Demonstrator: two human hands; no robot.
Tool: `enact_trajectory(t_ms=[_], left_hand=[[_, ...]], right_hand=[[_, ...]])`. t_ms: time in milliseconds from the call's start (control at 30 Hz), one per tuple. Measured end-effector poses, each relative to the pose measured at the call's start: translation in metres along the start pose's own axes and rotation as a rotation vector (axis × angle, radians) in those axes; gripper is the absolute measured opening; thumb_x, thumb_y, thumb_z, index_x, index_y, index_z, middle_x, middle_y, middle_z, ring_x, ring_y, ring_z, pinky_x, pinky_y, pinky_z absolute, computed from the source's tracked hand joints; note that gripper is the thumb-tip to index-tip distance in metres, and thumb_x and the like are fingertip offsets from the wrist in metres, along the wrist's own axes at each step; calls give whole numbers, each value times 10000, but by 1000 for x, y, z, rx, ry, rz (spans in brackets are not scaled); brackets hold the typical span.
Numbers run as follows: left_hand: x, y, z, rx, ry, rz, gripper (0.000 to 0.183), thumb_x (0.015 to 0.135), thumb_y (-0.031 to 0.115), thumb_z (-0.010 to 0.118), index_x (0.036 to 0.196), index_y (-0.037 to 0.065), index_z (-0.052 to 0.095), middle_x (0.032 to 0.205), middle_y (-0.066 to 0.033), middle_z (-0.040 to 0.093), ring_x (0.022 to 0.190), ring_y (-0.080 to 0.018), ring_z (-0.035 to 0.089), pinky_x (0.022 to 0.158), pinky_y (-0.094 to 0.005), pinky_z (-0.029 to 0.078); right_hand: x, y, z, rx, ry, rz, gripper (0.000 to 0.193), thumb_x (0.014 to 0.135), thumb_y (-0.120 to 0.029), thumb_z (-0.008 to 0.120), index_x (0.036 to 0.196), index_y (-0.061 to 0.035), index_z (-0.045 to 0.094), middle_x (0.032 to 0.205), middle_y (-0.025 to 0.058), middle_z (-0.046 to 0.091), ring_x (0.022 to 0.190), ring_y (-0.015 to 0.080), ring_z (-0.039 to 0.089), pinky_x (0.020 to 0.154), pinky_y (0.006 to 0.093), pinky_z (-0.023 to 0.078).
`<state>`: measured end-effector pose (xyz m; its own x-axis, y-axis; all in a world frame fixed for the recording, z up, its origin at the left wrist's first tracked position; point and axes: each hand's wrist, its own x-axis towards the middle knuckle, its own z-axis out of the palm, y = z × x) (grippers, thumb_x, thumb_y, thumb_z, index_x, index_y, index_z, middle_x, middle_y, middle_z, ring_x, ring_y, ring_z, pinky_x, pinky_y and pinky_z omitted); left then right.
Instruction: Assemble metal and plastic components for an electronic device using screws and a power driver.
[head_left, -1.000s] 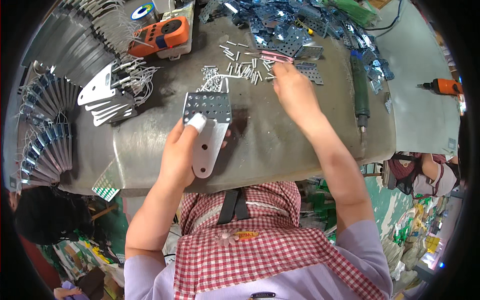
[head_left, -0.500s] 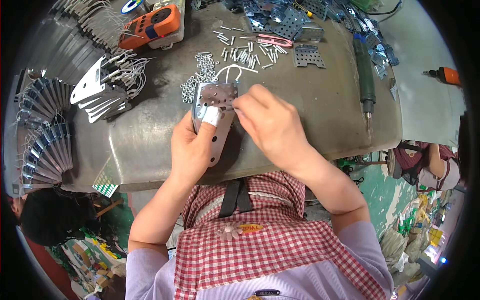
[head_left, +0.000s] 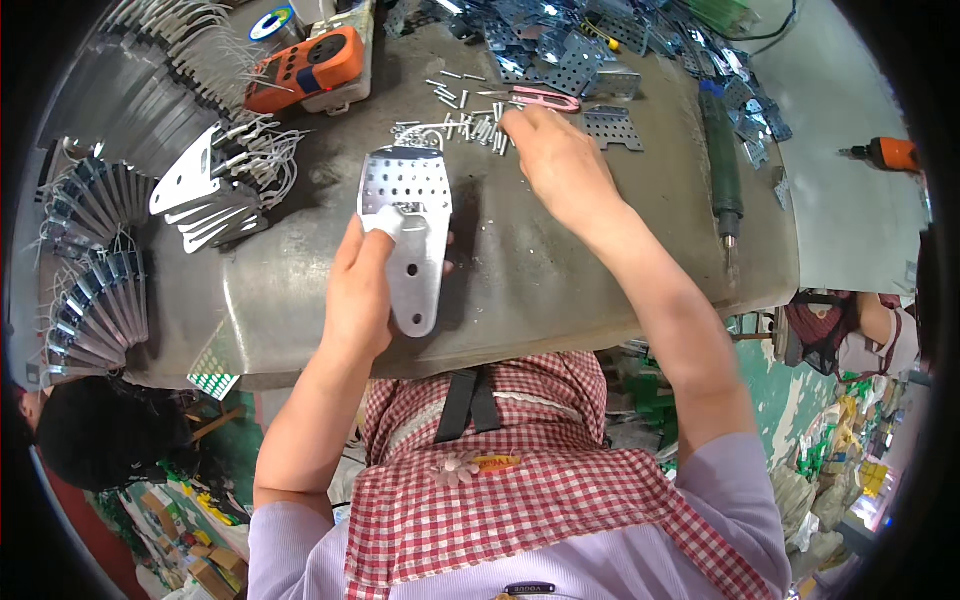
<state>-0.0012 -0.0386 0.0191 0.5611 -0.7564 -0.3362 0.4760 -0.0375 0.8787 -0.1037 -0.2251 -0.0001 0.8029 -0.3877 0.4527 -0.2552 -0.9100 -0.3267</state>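
Note:
My left hand (head_left: pixel 362 275) holds a silver metal plate (head_left: pixel 415 285) upright over the table's near part, its thumb wrapped in white tape and pressed on the front. Fixed to the plate's upper part is a perforated metal cover (head_left: pixel 405 185), with a white wire (head_left: pixel 425 133) looping out at the top. My right hand (head_left: pixel 560 165) is at the pile of small screws (head_left: pixel 480 130), fingers bent together; their tips hide whatever they pinch. Small nuts (head_left: pixel 403 137) show just behind the plate's top end.
Pink-handled snips (head_left: pixel 545 98) lie behind the screws, beside a loose perforated plate (head_left: pixel 612 128). A green electric screwdriver (head_left: pixel 724 165) lies to the right. Perforated pieces (head_left: pixel 560 50) heap at the back. At left are an orange device (head_left: pixel 305 70) and stacked wired plates (head_left: pixel 205 195).
My right hand has left the plate and moved up to the screws. The plate has shifted slightly left and turned more face-on in my left hand.

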Motion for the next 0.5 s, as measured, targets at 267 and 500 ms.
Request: enact_trajectory(t_ms=[267,500], left_hand=[[-4,-10,6,156,-189,-16,307,876,96,353,1164,22,429,1006,-55,536,873,-113,531,723,-259,455],[-9,-13,16,224,-325,18,324,875,102,375,1181,14,436,1060,-30,509,969,-96,464,837,-253,376]], right_hand=[[-16,-72,-22,841,-16,196,117,745,-49,625,842,0,580,772,105,559,663,212,583,591,271,467],[-27,-65,-36,710,-4,165,122,760,-52,610,850,-8,541,776,99,541,651,231,575,575,303,460]])
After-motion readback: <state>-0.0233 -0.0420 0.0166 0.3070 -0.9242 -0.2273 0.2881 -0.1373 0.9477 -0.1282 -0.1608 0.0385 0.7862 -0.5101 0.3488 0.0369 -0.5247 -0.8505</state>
